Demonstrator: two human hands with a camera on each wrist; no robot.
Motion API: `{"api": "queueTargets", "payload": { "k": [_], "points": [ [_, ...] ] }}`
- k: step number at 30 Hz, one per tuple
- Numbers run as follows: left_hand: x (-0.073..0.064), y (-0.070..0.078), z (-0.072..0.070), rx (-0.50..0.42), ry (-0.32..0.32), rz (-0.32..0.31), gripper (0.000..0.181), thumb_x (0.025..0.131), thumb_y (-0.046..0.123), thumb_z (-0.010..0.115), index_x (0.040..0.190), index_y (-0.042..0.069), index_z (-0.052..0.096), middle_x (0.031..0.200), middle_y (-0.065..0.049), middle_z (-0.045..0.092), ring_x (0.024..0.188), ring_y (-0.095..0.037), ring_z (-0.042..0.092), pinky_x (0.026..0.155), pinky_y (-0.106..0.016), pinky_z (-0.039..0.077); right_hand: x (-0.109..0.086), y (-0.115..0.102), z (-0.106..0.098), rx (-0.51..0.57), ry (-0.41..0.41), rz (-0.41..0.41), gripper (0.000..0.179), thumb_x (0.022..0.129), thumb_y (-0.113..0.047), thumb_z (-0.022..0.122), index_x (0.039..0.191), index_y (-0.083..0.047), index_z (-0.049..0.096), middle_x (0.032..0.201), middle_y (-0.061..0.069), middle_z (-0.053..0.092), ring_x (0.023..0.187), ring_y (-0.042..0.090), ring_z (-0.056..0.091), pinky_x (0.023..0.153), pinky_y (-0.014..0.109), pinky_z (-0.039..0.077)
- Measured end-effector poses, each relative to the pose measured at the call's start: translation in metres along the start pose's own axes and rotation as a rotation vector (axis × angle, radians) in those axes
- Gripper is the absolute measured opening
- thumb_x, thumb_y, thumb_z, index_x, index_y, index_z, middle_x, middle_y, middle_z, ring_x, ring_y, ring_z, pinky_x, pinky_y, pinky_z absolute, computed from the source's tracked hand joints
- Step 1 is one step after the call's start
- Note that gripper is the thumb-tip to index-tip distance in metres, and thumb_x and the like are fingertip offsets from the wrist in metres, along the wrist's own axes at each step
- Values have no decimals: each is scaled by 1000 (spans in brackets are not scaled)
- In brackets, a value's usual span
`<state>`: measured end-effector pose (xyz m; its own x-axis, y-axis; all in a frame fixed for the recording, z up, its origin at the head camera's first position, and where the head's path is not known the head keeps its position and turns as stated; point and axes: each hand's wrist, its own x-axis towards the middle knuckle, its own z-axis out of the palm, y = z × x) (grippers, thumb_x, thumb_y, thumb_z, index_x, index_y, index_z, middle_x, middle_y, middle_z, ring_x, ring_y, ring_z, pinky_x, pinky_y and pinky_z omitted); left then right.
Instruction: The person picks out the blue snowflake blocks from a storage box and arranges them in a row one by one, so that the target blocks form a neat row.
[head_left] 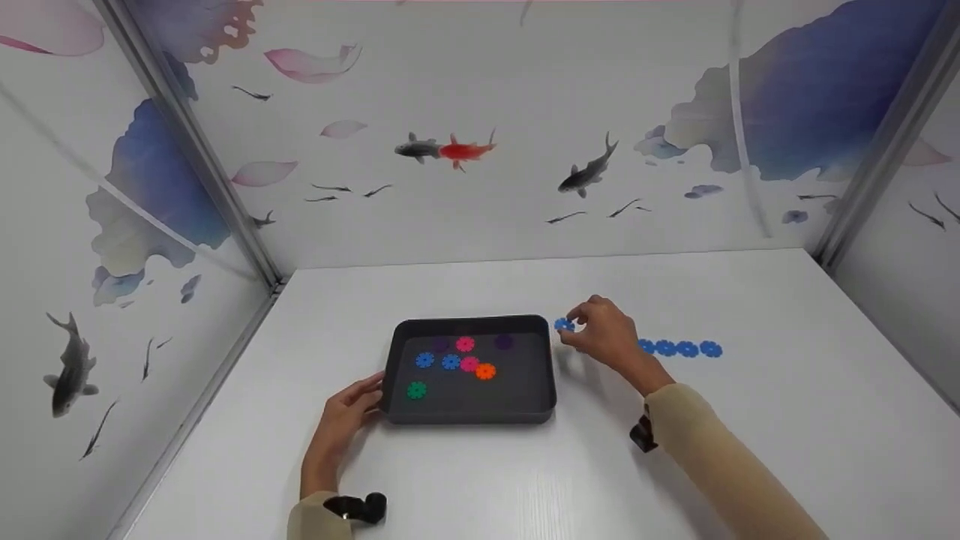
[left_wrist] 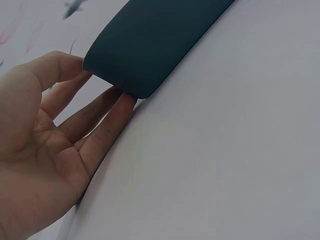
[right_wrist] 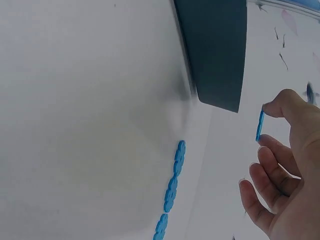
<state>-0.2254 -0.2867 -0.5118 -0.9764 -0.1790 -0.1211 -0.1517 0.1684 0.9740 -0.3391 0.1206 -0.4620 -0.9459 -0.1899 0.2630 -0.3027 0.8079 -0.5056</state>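
Observation:
A dark grey rectangular tray [head_left: 471, 417] rests on the white table, with several notched, flower-shaped plastic discs lying in it. At its left wall, my left hand [head_left: 349, 412] grips the side; in the left wrist view, the thumb sits at the rim and fingertips at the lower edge. Just beyond the tray's upper right corner, my right hand [head_left: 604, 334] pinches a blue flower disc [head_left: 563, 325] between thumb and index finger. The right wrist view shows this disc [right_wrist: 260, 125] edge-on, raised above the table, the other fingers loosely bent.
To the right of the tray, several blue discs [head_left: 688, 349] lie in a straight row, partly behind the right hand. Inside the tray are pink [head_left: 465, 343], blue [head_left: 424, 360], orange [head_left: 486, 371], green [head_left: 416, 390] and dark purple [head_left: 504, 341] discs. Printed panels [head_left: 487, 210] enclose the table.

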Motion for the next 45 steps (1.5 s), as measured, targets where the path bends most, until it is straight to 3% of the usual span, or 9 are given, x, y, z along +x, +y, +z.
{"api": "queueTargets", "payload": {
  "k": [13, 24, 33, 45],
  "points": [
    [1, 2, -1, 6, -8, -8, 38, 100, 13, 58, 138, 13, 62, 144, -17, 57, 122, -26, 62, 103, -39, 53, -11, 51, -18, 2, -29, 94, 38, 85, -30, 75, 111, -2, 74, 104, 17, 65, 94, 30, 63, 82, 47, 57],
    [-1, 1, -4, 3, -16, 22, 39, 101, 14, 58, 140, 12, 60, 145, -18, 56, 127, -29, 60, 104, -39, 53, -19, 83, -41, -16, -28, 137, 40, 88, -31, 73, 113, 1, 71, 106, 20, 64, 97, 34, 62, 83, 52, 54],
    [-3, 0, -4, 5, -15, 4, 40, 101, 16, 58, 141, 12, 59, 146, -17, 56, 126, -28, 60, 104, -39, 53, -27, 103, -54, -43, 10, 128, 39, 88, -29, 74, 110, 3, 72, 103, 21, 65, 93, 34, 63, 74, 50, 55],
    [0, -1, -3, 6, -16, 5, 39, 100, 16, 60, 139, 12, 61, 145, -17, 56, 122, -26, 62, 101, -36, 54, -40, 137, -75, -35, -40, 246, 47, 90, -34, 70, 115, 6, 68, 109, 25, 61, 94, 36, 59, 74, 47, 51]
  ]
}}
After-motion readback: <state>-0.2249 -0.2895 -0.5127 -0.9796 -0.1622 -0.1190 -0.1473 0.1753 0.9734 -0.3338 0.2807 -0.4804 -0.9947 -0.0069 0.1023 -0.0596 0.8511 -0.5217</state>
